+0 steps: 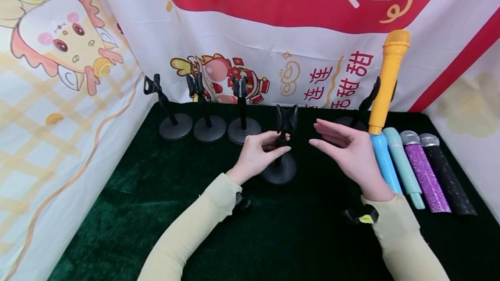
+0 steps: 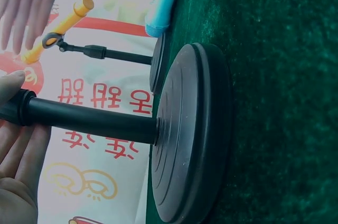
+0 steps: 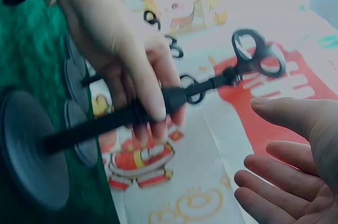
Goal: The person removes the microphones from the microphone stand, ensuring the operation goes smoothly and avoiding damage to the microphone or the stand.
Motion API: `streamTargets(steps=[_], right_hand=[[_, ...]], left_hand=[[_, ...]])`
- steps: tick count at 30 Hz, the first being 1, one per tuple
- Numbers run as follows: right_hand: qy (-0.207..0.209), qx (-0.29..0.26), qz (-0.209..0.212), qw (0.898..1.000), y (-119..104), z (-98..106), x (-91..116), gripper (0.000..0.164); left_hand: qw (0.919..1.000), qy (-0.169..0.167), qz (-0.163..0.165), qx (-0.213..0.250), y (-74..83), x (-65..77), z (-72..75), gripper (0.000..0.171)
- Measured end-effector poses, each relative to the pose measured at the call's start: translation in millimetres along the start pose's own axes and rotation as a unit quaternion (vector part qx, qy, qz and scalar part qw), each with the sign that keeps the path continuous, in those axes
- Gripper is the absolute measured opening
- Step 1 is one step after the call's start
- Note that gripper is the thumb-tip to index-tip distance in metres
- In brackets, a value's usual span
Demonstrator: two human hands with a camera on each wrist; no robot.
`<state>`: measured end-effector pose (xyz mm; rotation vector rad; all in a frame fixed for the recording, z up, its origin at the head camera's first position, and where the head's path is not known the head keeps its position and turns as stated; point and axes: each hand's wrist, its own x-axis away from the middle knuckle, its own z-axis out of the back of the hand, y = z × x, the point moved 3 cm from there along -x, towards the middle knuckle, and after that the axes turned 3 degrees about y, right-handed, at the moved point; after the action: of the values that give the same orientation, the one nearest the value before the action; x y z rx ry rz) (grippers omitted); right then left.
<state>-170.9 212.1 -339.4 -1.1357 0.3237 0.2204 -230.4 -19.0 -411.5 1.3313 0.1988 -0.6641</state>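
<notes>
My left hand (image 1: 253, 156) grips the pole of a black microphone stand (image 1: 280, 173), thumb on one side and fingers on the other. The stand is upright, and its round base (image 2: 185, 134) appears to sit on the green cloth. At its top is a forked clip (image 3: 257, 57) with nothing in it. To the right of this stand, my right hand (image 1: 353, 155) hovers with its fingers extended and holds nothing. Behind that hand, a yellow microphone (image 1: 389, 79) leans in the clip of another stand (image 2: 127, 56), partly hidden in the head view.
Three more black stands (image 1: 209, 128) line the back left, their clips without microphones. On the right lie a blue microphone (image 1: 384, 159), a mint one (image 1: 404, 168), a purple glittery one (image 1: 427, 177) and a black one (image 1: 449, 179). Printed cloth walls (image 1: 250, 34) enclose the table.
</notes>
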Motion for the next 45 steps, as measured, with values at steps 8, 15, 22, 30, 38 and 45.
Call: streamTargets(steps=[8,15,22,30,38,45], right_hand=[[-0.024,-0.048,0.022,0.998,-12.2,-28.1,-12.8,0.045],[-0.024,-0.078,0.026,0.996,-12.0,-44.7,-24.3,0.043],[-0.021,-0.084,0.021,0.996,-12.6,-56.9,-29.4,0.035],[-0.014,-0.085,0.044,0.995,-15.5,-62.4,-30.6,0.024],[-0.009,-0.077,0.052,0.996,-16.7,-62.5,-30.7,0.021],[0.01,-0.039,0.069,0.997,-18.6,-62.1,-33.7,0.016]], left_hand=[[1.0,-0.003,-0.007,0.003,-0.5,0.3,-0.4,0.029],[0.9998,-0.009,0.0,0.016,-1.1,0.9,-0.2,0.028],[1.0,0.0,-0.005,0.007,-2.2,0.9,0.0,0.024],[0.9998,0.006,-0.006,0.016,-2.5,1.0,0.3,0.024],[0.9994,0.008,0.011,0.031,-4.1,1.2,1.3,0.026],[0.9987,0.007,0.032,0.041,-4.7,1.1,1.9,0.03]])
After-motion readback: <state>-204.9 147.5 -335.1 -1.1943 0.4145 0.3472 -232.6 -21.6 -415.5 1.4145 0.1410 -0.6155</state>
